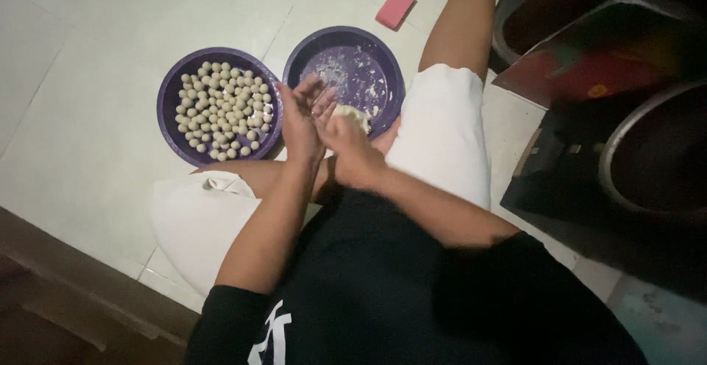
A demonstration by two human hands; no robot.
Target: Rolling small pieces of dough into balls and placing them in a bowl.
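My left hand (pixel 304 118) is held upright with its palm facing right and fingers spread, just over the gap between two purple bowls. My right hand (pixel 346 144) is closed around a pale lump of dough (pixel 355 117) and presses against the left palm. The left purple bowl (pixel 171 92) holds several small pale dough balls (pixel 221 111). The right purple bowl (pixel 305 48) is smeared with flour and dough residue. Both bowls stand on the white tiled floor in front of my knees.
A pink rectangular sponge (pixel 395 5) lies on the tiles beyond the right bowl. Dark containers and a large metal pot (pixel 648 155) stand at the right. My legs in white shorts (pixel 442 129) flank the bowls. A brown wooden edge (pixel 66 276) runs along the lower left.
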